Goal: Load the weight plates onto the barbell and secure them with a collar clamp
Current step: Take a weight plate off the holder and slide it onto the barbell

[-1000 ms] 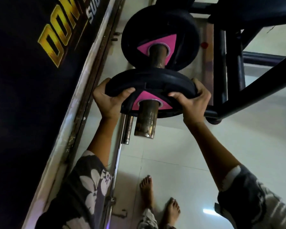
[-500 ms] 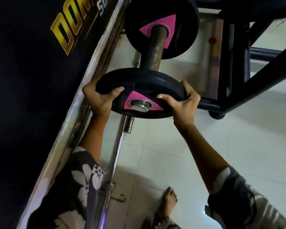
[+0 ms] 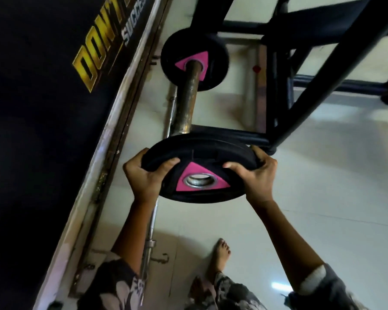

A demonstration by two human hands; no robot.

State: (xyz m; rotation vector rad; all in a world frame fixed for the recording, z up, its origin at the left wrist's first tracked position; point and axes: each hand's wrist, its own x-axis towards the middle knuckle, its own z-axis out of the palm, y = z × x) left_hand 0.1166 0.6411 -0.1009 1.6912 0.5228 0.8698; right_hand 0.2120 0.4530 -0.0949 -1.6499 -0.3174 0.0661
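Observation:
I hold a black weight plate (image 3: 202,153) with a pink triangle around its steel-ringed hole. My left hand (image 3: 146,177) grips its left rim and my right hand (image 3: 255,177) grips its right rim. The plate is off the barbell sleeve (image 3: 187,101), just in front of the sleeve's end, and its hole is empty. The worn brownish sleeve runs away from me to a second black plate (image 3: 215,52) with a pink triangle, seated far up the sleeve. No collar clamp is visible.
A black wall banner (image 3: 43,108) with yellow lettering stands close on the left. A black metal rack frame (image 3: 305,86) stands to the right. A thin chrome bar (image 3: 151,222) lies on the tiled floor along the wall. My bare feet (image 3: 218,258) are below.
The plate slid toward me along the sleeve and came off its end; a second ago the sleeve end poked through its hole, now the hole is empty.

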